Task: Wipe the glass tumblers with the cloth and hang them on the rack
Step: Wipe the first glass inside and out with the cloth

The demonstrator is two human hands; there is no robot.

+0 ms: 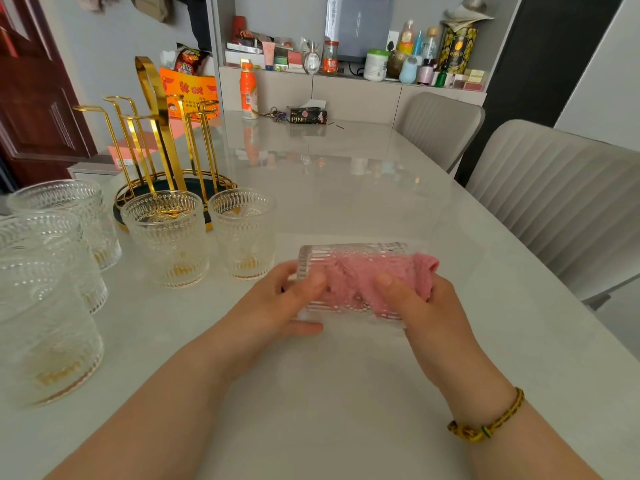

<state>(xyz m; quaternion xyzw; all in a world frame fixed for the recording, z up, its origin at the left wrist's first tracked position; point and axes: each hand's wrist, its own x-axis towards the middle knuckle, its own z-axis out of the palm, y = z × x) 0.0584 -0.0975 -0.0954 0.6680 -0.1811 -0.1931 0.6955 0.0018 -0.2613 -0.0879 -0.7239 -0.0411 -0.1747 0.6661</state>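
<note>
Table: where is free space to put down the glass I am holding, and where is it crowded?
Free: the wide middle of the table, between the gold rack and the chairs, up to the orange bottle; also the near strip below the held tumbler. Crowded: the left side, where five upright tumblers stand before the rack.

An orange bottle (248, 90), keys (273, 114) and a tissue pack (307, 115) (labelled PINO) sit on the table (346, 188).

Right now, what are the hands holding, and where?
The left hand grips a sideways glass tumbler by its base end; right hand pinches the pink cloth stuffed into its mouth.
</note>
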